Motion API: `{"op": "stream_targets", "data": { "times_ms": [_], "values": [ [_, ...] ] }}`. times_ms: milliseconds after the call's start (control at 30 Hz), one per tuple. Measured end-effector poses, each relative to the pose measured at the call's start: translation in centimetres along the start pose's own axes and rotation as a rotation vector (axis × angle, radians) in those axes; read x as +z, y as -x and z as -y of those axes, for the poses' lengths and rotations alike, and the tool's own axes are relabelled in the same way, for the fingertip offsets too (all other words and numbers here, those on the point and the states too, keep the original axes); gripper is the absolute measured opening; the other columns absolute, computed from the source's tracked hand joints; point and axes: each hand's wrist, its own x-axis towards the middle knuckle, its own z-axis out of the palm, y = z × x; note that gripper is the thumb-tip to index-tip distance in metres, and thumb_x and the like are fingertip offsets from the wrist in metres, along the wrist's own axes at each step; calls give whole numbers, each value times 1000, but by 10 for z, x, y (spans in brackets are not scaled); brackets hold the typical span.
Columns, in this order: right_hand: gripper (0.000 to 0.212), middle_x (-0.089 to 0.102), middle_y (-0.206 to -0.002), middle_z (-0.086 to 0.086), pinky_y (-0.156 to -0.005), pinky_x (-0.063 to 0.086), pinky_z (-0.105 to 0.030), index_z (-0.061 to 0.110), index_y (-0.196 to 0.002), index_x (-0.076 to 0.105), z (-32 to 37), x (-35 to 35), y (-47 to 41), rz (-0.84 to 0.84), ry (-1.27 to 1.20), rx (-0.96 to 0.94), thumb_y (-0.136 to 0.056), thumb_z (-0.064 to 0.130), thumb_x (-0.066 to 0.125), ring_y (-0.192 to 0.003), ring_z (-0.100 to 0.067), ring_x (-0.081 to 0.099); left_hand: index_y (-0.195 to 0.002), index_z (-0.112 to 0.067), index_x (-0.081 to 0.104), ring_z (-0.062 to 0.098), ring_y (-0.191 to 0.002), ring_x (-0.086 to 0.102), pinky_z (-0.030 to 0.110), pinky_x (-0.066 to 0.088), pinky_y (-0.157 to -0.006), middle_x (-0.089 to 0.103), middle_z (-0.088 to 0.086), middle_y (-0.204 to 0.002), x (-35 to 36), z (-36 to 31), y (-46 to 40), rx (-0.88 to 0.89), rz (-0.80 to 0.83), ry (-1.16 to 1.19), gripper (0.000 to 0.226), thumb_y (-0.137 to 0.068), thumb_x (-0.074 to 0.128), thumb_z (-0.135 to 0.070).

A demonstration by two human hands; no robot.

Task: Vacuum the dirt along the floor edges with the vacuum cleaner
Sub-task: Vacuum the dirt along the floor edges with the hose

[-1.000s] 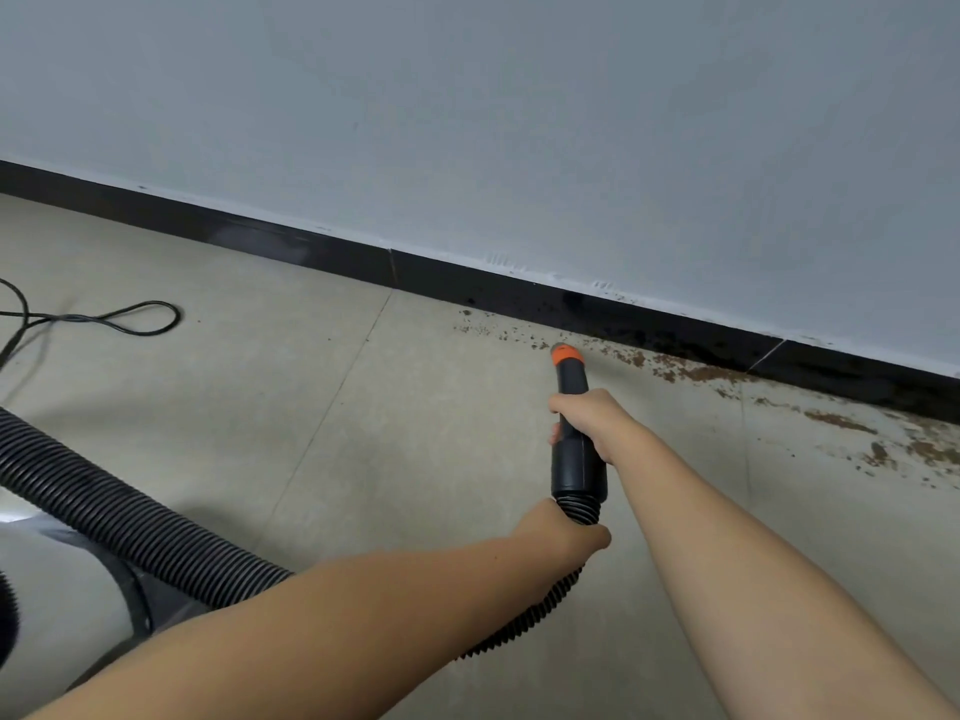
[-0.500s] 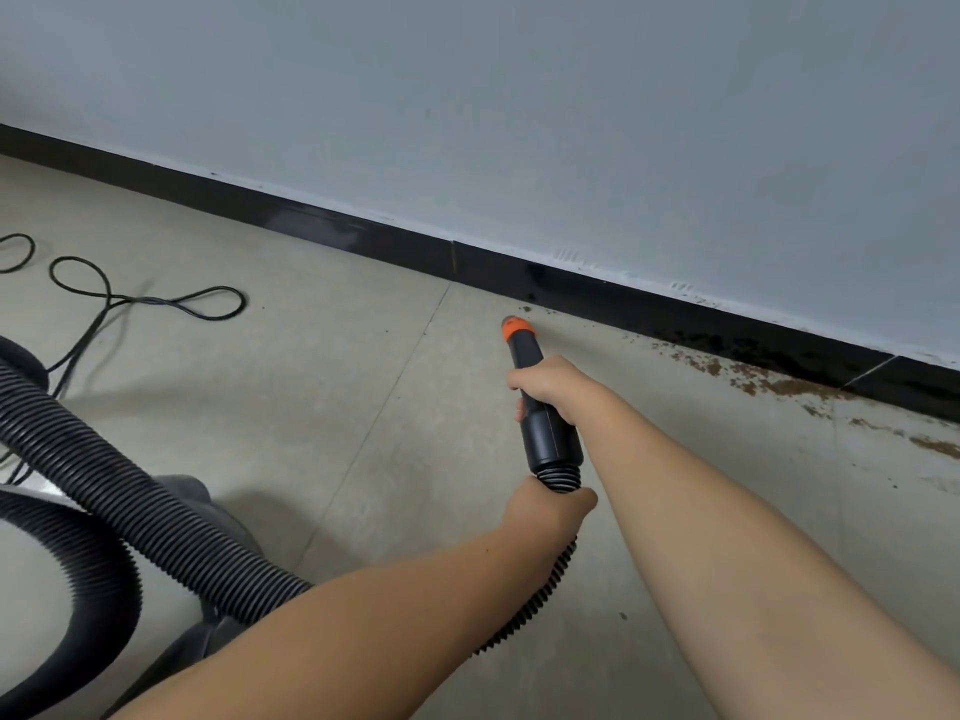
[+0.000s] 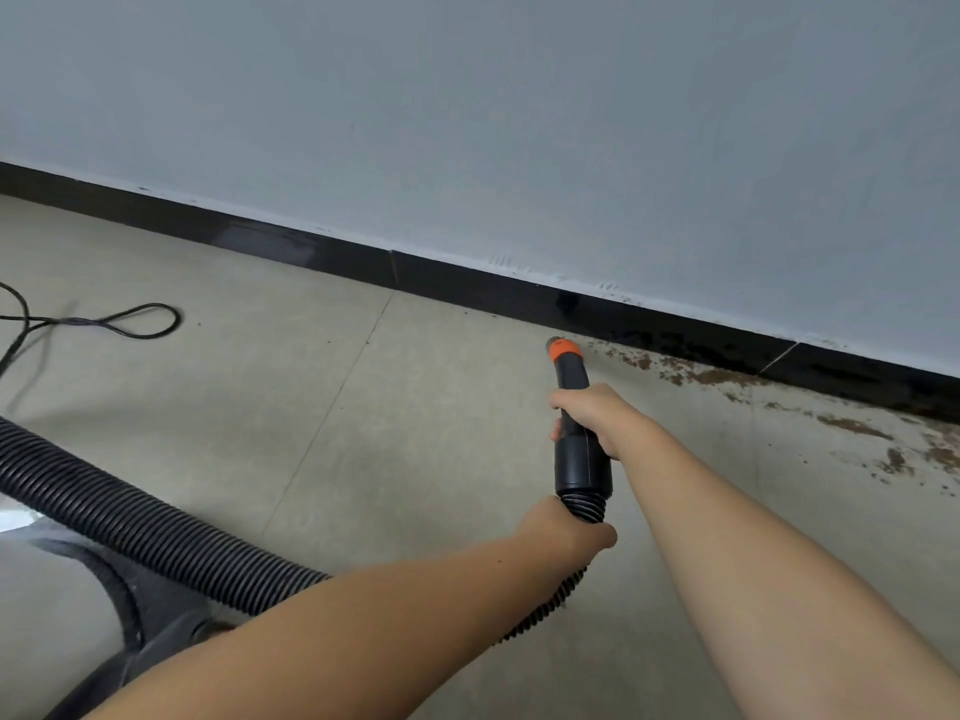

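- At the bottom of the frame both bare forearms reached up and forward toward the centre right.
- The left hand (image 3: 563, 530) had its grip curled round the ribbed hose (image 3: 156, 527) just below the black cuff; the hose ran from there down to the lower left, over the grey vacuum cleaner body (image 3: 62, 605) in the lower left corner.
- Above it, the right hand (image 3: 589, 415) wrapped its grip round the nozzle (image 3: 574, 423), fingers closed on the black tube.
- The nozzle's long axis ran nearly straight up the frame, its orange tip (image 3: 564, 350) pointing at the black baseboard (image 3: 467, 285) and sitting at the left end of the brown dirt (image 3: 727, 379) spread along the floor (image 3: 415, 407) edge toward the right.
- No readable writing showed on the nozzle.
- A black cord (image 3: 130, 324) lay looped at the left edge, below the grey wall (image 3: 519, 122).
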Motion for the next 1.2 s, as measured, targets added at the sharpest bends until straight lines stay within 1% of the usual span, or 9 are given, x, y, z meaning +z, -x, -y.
{"op": "stream_targets", "data": {
  "times_ms": [133,300,400,467,633,833,967,1100,1200],
  "values": [
    [31,64,-61,-12,-50,48,-25,1,-113,49,-22,-29,7,-59,-82,41,-84,10,57,-43,-20,60,-78,-17,46,19,-63,47,28,43,-64,48,2,-72,23,-3,4,11,55,-88,16,-81,62,-17],
    [25,63,-62,-12,-32,40,-16,1,-107,51,-39,-60,10,-133,-142,82,-85,11,58,-30,-15,56,-84,-15,49,22,-70,50,29,44,-69,50,3,-75,42,-13,4,16,102,-122,15,-81,63,-18],
    [27,64,-65,-11,-33,40,-16,2,-110,51,-42,-73,8,-154,-158,91,-86,13,58,-32,-14,57,-92,-13,50,23,-74,51,30,44,-69,50,4,-78,51,-20,2,20,109,-126,18,-80,63,-19],
    [29,64,-66,-11,-36,41,-17,3,-112,52,-41,-77,6,-146,-173,88,-86,14,59,-34,-14,57,-88,-15,49,23,-74,50,30,44,-69,50,3,-76,53,-22,-1,26,98,-139,16,-80,63,-20],
    [33,64,-69,-10,-39,44,-18,2,-116,52,-38,-73,-2,-100,-205,84,-85,14,59,-36,-14,59,-81,-18,47,17,-63,48,26,42,-64,48,0,-71,47,-21,-9,27,78,-145,16,-79,62,-22],
    [31,64,-64,-10,-41,46,-21,2,-113,51,-31,-62,-8,-72,-193,61,-85,13,59,-37,-15,59,-79,-21,46,14,-59,47,22,40,-57,48,-1,-70,41,-17,-14,36,62,-103,16,-80,61,-21],
    [27,62,-62,-10,-47,49,-24,3,-108,51,-26,-52,-11,-51,-195,51,-83,11,59,-42,-18,60,-78,-21,45,14,-59,46,23,40,-58,47,-1,-69,35,-14,-16,37,57,-85,16,-80,61,-20],
    [20,62,-64,-10,-45,49,-24,4,-101,51,-20,-40,-12,-24,-164,35,-84,10,58,-43,-18,60,-78,-21,45,14,-58,44,23,39,-56,45,-1,-69,26,-9,-16,30,57,-51,16,-81,60,-20],
    [21,61,-64,-10,-45,50,-24,4,-102,51,-13,-29,-15,2,-145,24,-84,10,59,-44,-18,60,-79,-21,45,14,-58,44,23,39,-57,46,-2,-69,17,-7,-16,24,46,-25,16,-81,60,-21]
  ]
}}
